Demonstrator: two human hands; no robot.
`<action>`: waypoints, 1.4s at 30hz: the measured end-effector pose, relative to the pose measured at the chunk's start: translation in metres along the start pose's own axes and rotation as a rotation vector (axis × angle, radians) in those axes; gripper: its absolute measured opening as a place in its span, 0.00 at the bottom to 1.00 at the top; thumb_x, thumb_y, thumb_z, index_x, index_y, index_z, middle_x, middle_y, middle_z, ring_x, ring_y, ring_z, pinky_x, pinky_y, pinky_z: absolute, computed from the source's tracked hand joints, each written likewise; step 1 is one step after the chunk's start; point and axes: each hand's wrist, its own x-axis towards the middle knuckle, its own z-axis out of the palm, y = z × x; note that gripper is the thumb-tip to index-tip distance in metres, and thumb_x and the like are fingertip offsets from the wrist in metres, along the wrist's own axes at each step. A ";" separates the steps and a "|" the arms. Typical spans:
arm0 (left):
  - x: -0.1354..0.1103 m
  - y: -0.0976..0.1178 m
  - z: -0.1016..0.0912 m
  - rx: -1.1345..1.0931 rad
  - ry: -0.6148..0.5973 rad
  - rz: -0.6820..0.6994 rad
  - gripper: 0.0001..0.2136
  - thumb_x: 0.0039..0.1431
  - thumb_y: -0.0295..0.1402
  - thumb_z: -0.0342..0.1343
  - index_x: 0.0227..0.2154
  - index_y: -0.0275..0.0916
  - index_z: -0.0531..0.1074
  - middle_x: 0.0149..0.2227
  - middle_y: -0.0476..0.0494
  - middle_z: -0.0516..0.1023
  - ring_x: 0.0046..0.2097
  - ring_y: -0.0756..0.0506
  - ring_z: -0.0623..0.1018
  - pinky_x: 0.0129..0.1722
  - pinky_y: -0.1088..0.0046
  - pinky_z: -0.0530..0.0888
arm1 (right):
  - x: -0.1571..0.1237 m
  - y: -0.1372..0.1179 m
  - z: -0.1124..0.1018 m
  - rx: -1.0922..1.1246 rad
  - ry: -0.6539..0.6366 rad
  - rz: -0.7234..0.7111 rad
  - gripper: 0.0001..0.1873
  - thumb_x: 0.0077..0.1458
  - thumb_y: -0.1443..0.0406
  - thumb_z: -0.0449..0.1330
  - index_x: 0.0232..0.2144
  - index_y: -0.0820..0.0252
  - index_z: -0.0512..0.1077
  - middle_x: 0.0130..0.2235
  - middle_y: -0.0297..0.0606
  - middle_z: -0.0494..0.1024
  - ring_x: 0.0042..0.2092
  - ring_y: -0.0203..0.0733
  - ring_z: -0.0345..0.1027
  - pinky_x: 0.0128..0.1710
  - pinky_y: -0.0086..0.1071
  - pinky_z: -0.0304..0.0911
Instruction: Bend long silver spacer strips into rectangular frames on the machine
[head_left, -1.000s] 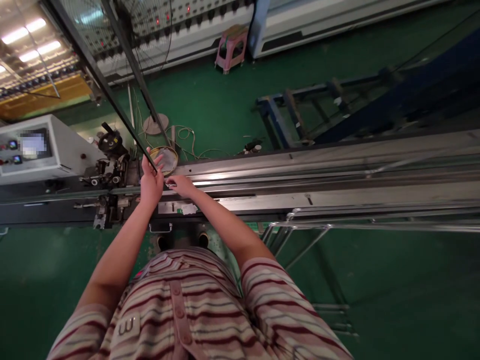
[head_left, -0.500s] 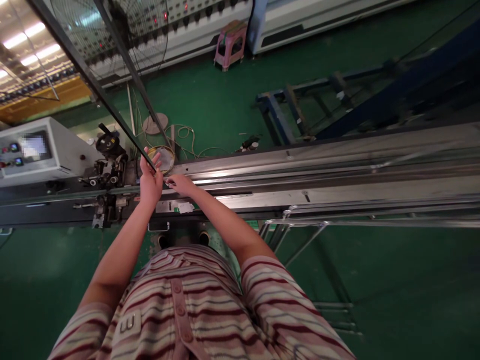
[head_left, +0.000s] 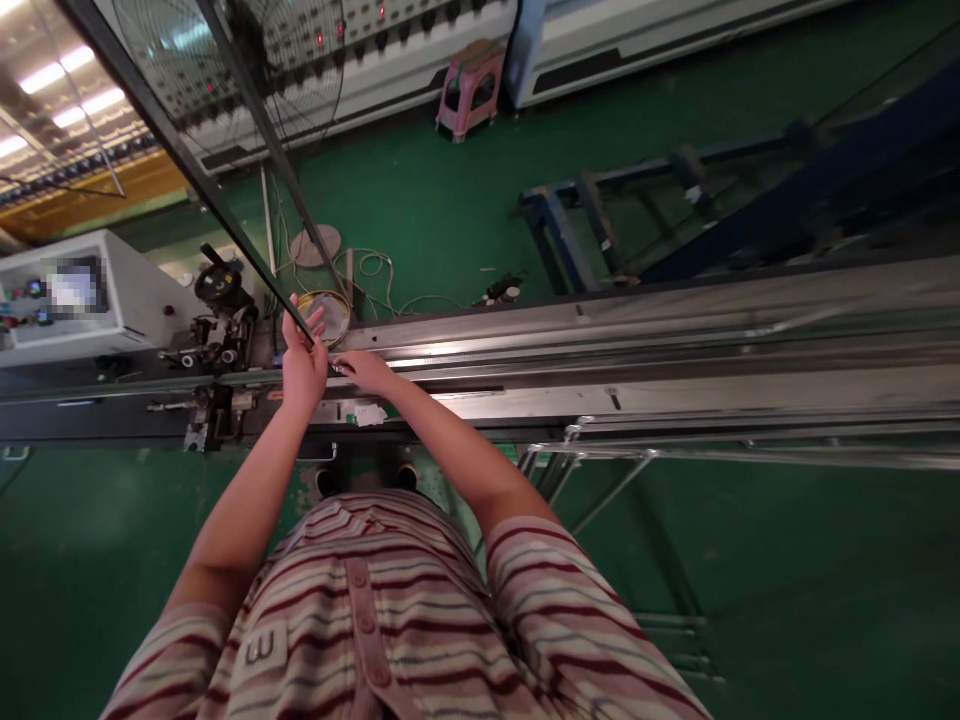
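Observation:
A long, thin dark bar (head_left: 217,208) slants from the upper left down to my hands. My left hand (head_left: 303,370) holds it near its lower end, the bar lying between thumb and fingers, with some fingertips stretched out. Just right of it, my right hand (head_left: 366,371) has its fingers curled together by the bar's lower end, over the metal rail bed (head_left: 450,362). What those fingers grip is too small to make out. Below the hands, a torn white label (head_left: 369,415) lies on the rail bed's near edge.
Left of my hands stand a clamp mechanism with a black handwheel (head_left: 219,285) and a grey control box (head_left: 142,300) with a screen. Behind the bed are a round yellow-rimmed pan (head_left: 344,318), loose cables, a pink stool (head_left: 471,92) and a blue frame (head_left: 559,235). Metal rods (head_left: 705,448) lie at right.
The view has shifted slightly, moving the background a little to the right. Both hands keep nearly the same place and grip on the bar.

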 end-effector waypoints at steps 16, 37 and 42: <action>0.001 -0.020 0.030 -0.060 -0.031 -0.073 0.31 0.68 0.32 0.47 0.69 0.45 0.41 0.58 0.34 0.73 0.55 0.44 0.78 0.52 0.66 0.76 | -0.248 0.187 -0.167 -0.481 0.646 1.261 0.37 0.66 0.56 0.49 0.67 0.80 0.53 0.65 0.75 0.56 0.66 0.57 0.46 0.60 0.56 0.45; -0.005 -0.207 -0.250 0.019 0.080 -0.133 0.28 0.68 0.30 0.45 0.68 0.46 0.43 0.60 0.33 0.71 0.54 0.44 0.79 0.54 0.62 0.75 | -0.058 0.037 0.015 -0.922 0.391 0.949 0.39 0.63 0.48 0.47 0.44 0.86 0.74 0.41 0.69 0.77 0.50 0.64 0.69 0.56 0.51 0.52; -0.007 -0.256 -0.331 0.030 0.097 -0.148 0.29 0.66 0.30 0.48 0.67 0.44 0.46 0.59 0.31 0.72 0.53 0.43 0.79 0.53 0.63 0.76 | 0.000 -0.010 0.074 -0.924 0.396 0.895 0.41 0.63 0.46 0.45 0.42 0.87 0.74 0.39 0.69 0.77 0.46 0.64 0.70 0.53 0.51 0.53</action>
